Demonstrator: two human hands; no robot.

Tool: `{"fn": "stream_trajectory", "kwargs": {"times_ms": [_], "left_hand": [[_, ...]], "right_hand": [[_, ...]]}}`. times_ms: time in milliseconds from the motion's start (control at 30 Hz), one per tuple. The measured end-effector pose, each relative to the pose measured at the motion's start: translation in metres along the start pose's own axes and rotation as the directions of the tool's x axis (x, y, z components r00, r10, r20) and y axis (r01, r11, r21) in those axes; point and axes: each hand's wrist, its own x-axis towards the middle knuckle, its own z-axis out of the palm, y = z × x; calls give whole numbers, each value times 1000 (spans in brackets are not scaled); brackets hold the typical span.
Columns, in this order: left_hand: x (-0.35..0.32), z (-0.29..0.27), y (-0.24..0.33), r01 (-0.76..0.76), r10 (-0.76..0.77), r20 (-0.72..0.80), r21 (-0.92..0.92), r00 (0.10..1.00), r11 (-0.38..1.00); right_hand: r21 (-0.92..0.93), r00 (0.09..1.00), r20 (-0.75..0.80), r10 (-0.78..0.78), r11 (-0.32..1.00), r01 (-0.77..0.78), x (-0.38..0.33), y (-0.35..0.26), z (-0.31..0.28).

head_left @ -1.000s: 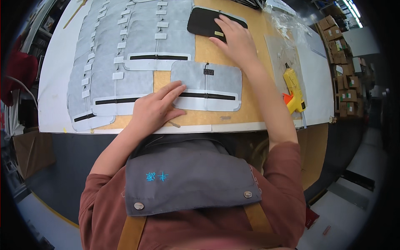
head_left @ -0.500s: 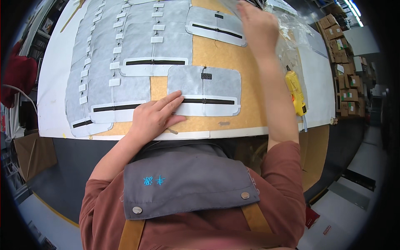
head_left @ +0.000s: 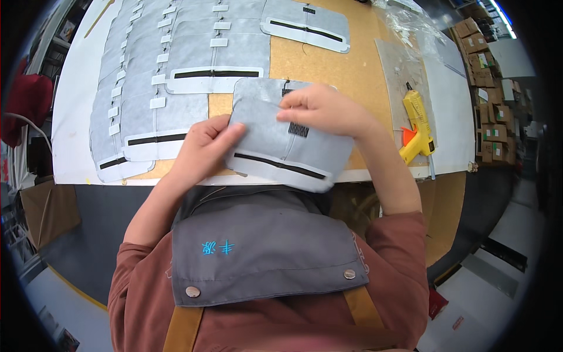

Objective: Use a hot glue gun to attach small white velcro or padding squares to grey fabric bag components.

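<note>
Over the worktop's (head_left: 363, 70) near edge: held panel (head_left: 281, 146), grey, black-striped, with a dark patch (head_left: 298, 130); it sits askew, its blurred near right corner past the edge.
Left hand (head_left: 205, 146): thumb and fingers grasp the held panel's left side.
Right hand (head_left: 328, 111): fingers close together at its far side, apparently pinching it near the patch.
Lower panel (head_left: 258, 87): similar, partly covered beneath the held one.
Two panels together: the step looks like positioning one above the other; the next move seems to call for squaring their edges before either hand lets go.
Glue gun (head_left: 417, 123): yellow, lying to the right.
Panel rows (head_left: 190, 56): overlapping, white-tabbed, left and far.
Far panel (head_left: 322, 23): lies flat, apart from both hands.
</note>
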Motion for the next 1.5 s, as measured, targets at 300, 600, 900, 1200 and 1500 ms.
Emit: {"fn": "stream_trajectory", "kwargs": {"times_ms": [300,600,900,1200,1500], "left_hand": [[-10,2,-16,96,-126,-215,-143,968,985],[8,23,-8,-140,269,-136,590,953,795],[9,22,-16,-235,379,-66,684,923,690],[4,14,2,-215,466,-209,680,860,701],[0,4,-13,-426,623,-171,592,763,684]], "right_hand": [[101,966,-144,216,974,-203,-58,42,23],[-65,823,-532,201,959,-276,-47,51,18],[-121,870,-466,163,962,-245,-46,57,12],[-520,626,-716,-308,834,-185,20,49,-26],[-857,872,-415,-258,433,-280,96,85,-43]]}}
